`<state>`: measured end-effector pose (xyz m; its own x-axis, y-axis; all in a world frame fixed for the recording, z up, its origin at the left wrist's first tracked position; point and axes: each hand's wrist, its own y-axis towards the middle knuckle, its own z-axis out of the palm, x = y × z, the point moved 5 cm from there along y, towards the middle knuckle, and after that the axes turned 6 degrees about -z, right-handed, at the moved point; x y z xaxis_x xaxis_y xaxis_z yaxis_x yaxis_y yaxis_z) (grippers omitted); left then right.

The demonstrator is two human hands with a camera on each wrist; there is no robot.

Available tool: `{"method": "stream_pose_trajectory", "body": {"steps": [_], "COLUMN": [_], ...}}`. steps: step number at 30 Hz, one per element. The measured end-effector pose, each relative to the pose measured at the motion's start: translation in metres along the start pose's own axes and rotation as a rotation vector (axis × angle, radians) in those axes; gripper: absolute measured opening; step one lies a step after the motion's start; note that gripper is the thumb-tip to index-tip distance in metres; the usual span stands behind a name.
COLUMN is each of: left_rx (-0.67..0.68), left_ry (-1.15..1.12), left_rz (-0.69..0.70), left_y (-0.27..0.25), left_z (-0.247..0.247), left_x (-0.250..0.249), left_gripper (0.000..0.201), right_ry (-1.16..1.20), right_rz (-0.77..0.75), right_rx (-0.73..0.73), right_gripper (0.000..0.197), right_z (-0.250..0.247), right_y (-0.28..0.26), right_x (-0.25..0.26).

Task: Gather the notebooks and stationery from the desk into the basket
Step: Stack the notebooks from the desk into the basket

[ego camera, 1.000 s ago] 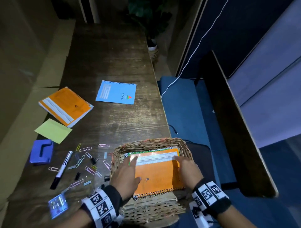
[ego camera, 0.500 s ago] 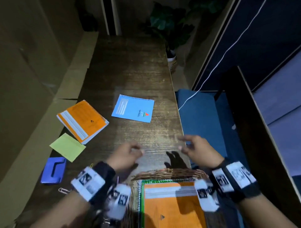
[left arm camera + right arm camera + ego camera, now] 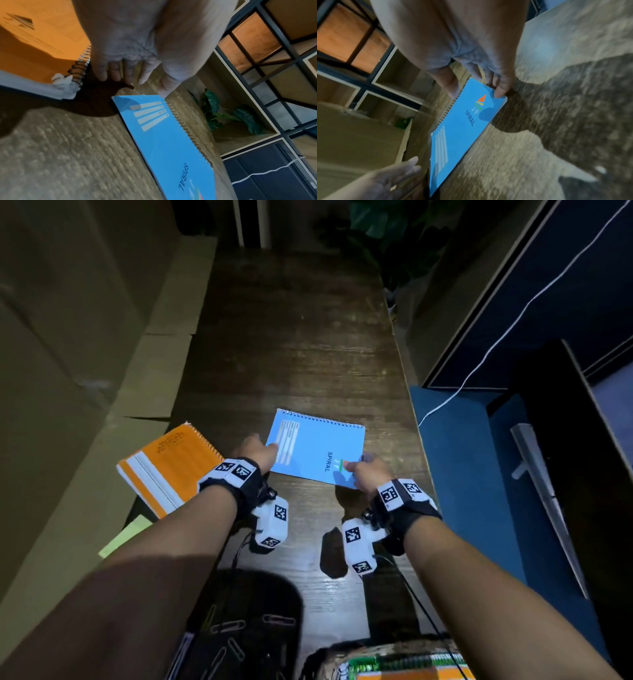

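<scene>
Nearest the person, at the bottom edge of the head view, sits the wicker basket (image 3: 342, 659) with an orange notebook (image 3: 411, 675) already lying inside it. Just left of it, paper clips (image 3: 233, 626) lie scattered in the shadow on the wooden desk (image 3: 308, 344). Further out, both arms reach forward to the blue spiral notebook (image 3: 315, 451), lying flat mid-desk. The right hand (image 3: 368, 475) is at its near right corner: the wrist view shows the thumb along the coil side and the fingers (image 3: 500, 88) curled over the opposite edge, pinching that end. The left hand (image 3: 255, 451) is at the book's left edge; its fingers (image 3: 109, 70) are straight and pointing down at the desk just beside the cover, the thumb meeting the top corner, no grip closed. To the left lies a thick orange notebook (image 3: 171, 467) on the desk, with a green sticky pad (image 3: 125, 537) nearer, peeking past the left forearm. At the far end, a potted plant (image 3: 387, 234) stands in the dark.
</scene>
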<state>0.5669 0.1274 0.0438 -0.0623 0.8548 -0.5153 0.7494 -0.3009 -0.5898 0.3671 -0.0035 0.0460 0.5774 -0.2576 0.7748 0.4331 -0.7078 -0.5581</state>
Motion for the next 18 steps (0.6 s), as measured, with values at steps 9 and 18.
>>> {"method": "stream_pose_trajectory", "body": {"steps": [9, 18], "left_rx": [0.079, 0.029], "left_ry": [-0.218, -0.038], "left_rz": [-0.058, 0.201], "left_y": [0.001, -0.063], "left_z": [0.002, -0.004], "left_x": [0.010, 0.010], "left_gripper": [0.052, 0.020], "right_ry": [0.198, -0.058], "right_rz": [0.140, 0.084], "right_rx": [-0.129, -0.140], "right_gripper": [0.020, 0.033], "right_z": [0.008, -0.020], "right_y": [0.002, -0.061], "right_x": [-0.011, -0.015]}}
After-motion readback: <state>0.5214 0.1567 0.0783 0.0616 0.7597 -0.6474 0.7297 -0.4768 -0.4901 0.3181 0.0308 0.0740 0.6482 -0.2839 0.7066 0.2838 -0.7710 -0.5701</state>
